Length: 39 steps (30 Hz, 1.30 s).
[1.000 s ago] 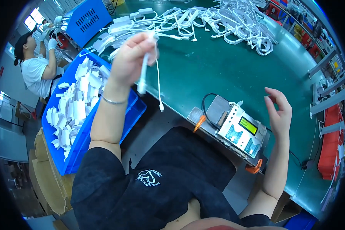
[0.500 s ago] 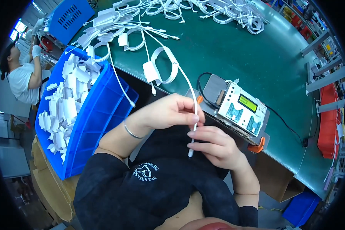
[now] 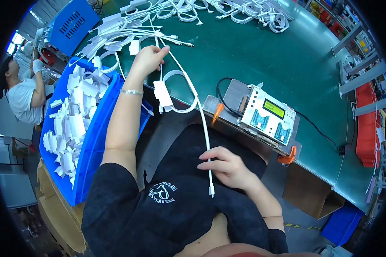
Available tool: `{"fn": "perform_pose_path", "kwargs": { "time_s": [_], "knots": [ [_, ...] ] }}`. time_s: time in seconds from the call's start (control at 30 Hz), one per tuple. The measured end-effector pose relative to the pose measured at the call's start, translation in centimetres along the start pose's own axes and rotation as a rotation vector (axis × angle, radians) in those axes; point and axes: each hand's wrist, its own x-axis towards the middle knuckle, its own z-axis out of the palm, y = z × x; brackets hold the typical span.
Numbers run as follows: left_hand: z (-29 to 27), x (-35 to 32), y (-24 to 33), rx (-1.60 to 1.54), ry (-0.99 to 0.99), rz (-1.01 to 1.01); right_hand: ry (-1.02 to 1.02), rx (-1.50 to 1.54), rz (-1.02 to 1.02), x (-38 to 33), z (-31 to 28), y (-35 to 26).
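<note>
A long white cable (image 3: 204, 128) hangs over the table's near edge, its connector tip (image 3: 211, 190) pointing down at my lap. My right hand (image 3: 227, 166) holds it a little above that tip, fingers laid across it. Up along the cables, my left hand (image 3: 150, 61) is closed at a white cable, its fingertips partly hiding the grip. Below that hand hangs a coiled white cable (image 3: 184, 110) with a white paper wrap (image 3: 163, 95). More wrapped cables (image 3: 116, 32) lie beyond the left hand.
A blue crate (image 3: 101, 128) full of white paper pieces stands at the left. A tester (image 3: 270, 113) with a lit screen sits near the table edge beside orange clamps (image 3: 217, 113). Coiled cables (image 3: 261, 15) lie at the back. A person (image 3: 23, 88) works at far left.
My left hand has left the spot beside the right hand and moved up and away to the cables. The right hand has shifted slightly down and left, with more cable tip showing.
</note>
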Motion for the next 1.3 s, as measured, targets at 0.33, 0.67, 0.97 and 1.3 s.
{"fn": "perform_pose_path", "kwargs": {
  "time_s": [0.33,0.67,0.97,1.3],
  "knots": [
    [0.6,3.2,3.1,-0.634,-0.056,0.115,0.659,0.174,-0.325,-2.6,-4.2,-4.6],
    [4.3,-5.0,1.0,-0.111,-0.229,0.568,1.216,0.187,-0.281,-9.9,-7.0,-4.2],
    [-1.0,-6.9,2.1,0.347,-0.446,0.745,1.177,0.492,0.026,-12.0,-9.4,-3.3],
    [1.9,-13.6,7.2,-1.070,-1.092,0.437,0.926,0.658,0.732,-7.4,-6.3,-1.3]
  ]
}}
